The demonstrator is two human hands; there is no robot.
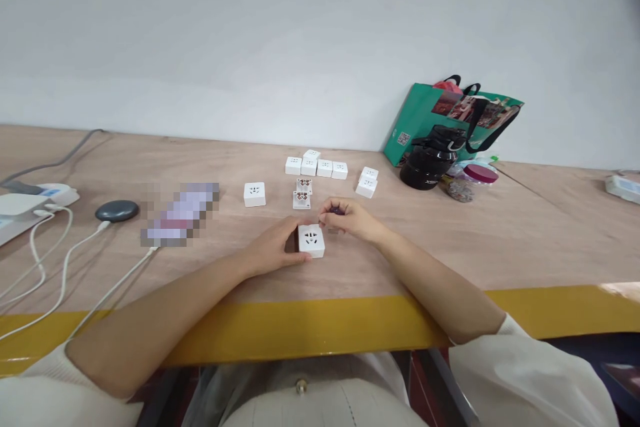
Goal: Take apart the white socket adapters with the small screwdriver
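A square white socket (311,241) with dark slots in its face lies on the table close to me. My left hand (275,247) grips it from the left, thumb along the near side and fingers at the far side. By its far right corner is my right hand (345,219), fingers curled together in a pinch. Whatever those fingers hold is too small and hidden to name. Just beyond stand two white socket parts (302,199) with copper-coloured metal inside. Another white socket (255,194) sits by itself to the left of them.
Several white sockets (325,168) form a row farther back, with two more (367,185) to the right. A black flask (430,160), a green bag (415,113) and a red-lidded jar (480,175) stand back right. A blurred phone (183,213), a dark round device (117,211) and white cables (65,267) lie left.
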